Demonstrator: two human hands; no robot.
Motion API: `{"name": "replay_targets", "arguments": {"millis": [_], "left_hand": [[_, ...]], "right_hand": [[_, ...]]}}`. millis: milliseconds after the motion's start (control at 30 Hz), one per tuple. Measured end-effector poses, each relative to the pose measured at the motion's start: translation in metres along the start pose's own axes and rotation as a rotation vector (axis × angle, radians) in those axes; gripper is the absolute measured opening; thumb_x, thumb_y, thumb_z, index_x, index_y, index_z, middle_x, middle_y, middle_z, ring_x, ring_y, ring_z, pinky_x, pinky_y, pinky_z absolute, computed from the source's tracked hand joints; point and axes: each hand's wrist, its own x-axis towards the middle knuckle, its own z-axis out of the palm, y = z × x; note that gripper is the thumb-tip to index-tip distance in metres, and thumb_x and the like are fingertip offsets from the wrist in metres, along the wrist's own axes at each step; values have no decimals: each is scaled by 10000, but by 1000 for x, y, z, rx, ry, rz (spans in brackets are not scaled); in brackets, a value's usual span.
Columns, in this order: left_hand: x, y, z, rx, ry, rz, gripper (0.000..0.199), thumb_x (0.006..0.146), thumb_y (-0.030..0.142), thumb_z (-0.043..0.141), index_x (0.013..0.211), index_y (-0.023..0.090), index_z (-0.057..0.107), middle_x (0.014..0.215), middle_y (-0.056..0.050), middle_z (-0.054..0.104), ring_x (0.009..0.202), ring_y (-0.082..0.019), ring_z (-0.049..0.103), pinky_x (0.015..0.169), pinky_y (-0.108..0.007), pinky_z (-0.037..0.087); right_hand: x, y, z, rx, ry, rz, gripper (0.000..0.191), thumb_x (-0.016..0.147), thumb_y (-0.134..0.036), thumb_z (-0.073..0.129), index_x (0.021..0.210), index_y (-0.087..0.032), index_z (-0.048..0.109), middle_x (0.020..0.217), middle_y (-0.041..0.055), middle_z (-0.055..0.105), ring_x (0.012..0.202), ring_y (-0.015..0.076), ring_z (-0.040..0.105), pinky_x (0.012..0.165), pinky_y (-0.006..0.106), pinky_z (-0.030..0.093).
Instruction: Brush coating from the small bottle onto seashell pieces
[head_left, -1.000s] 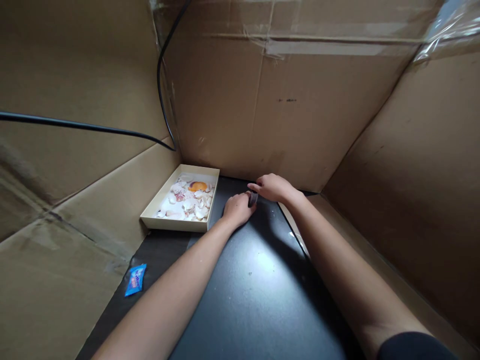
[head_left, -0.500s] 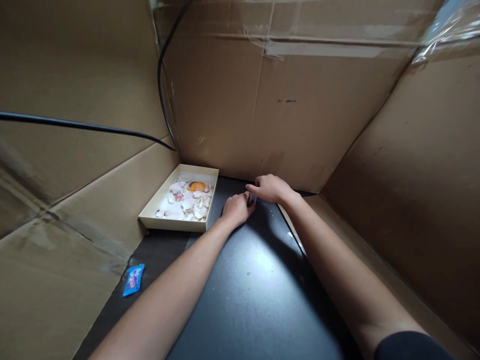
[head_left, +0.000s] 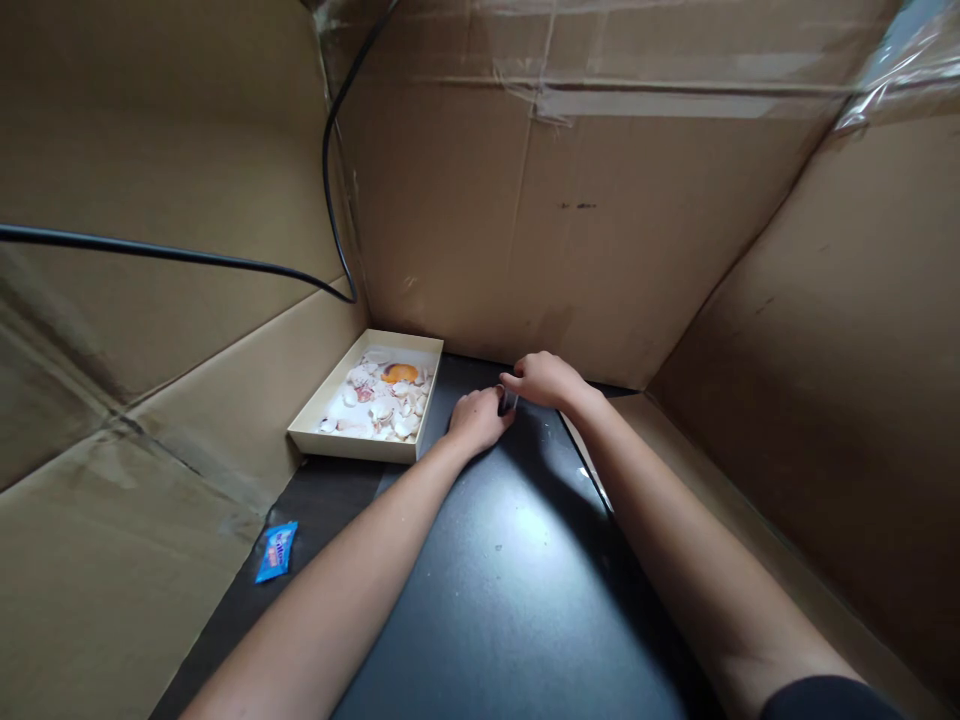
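Near the far end of the black tabletop [head_left: 487, 570], my left hand [head_left: 478, 420] rests low with its fingers curled around a small dark object with a clear, shiny edge [head_left: 508, 400]. Most of that object is hidden by the fingers, so its kind does not show. Just above and to the right, my right hand [head_left: 549, 378] is bent over it, thumb and fingers pinched at its top. A cream shallow box [head_left: 352, 447] stands to the left of my left hand, holding several pale seashells [head_left: 382, 408] and one orange shell [head_left: 400, 373].
A small blue wrapped packet [head_left: 277, 552] lies at the table's left edge. Cardboard walls [head_left: 480, 230] enclose the table on the left, back and right. A black cable [head_left: 225, 262] crosses the upper left, above the box.
The view has shifted slightly, so most things appear a little farther right. Both hands keep almost the same pose at the small dark object, whose clear edge shows a bit more.
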Motion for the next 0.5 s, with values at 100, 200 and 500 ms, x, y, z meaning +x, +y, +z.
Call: {"name": "replay_targets", "arguments": {"millis": [100,200,500], "left_hand": [[1,0,2,-1,5,-3,278,871,398,490,1044,210,600,1013,-87,707,960,-247,657,787,-319,474],[1,-1,3,-7,12,-11,280,875,406,479,1026,205,600,976,-86,706,924,-242,660,768,-315,472],[-4,0,-10,-141,-15,-82,502,825,461,555,1217,152,494,1175,-126,606,1109,-261,563,912,-325,450]], "right_hand": [[0,-1,1,-8,14,9,446,905,-470,424,922,-160,744,965,147,723,867,241,666,676,288,451],[0,-3,3,16,8,24,469,909,-490,416,935,-153,741,972,150,721,892,242,664,685,284,453],[-14,11,-34,89,106,53,507,905,-574,412,878,-159,704,942,134,713,842,243,646,653,286,426]]}}
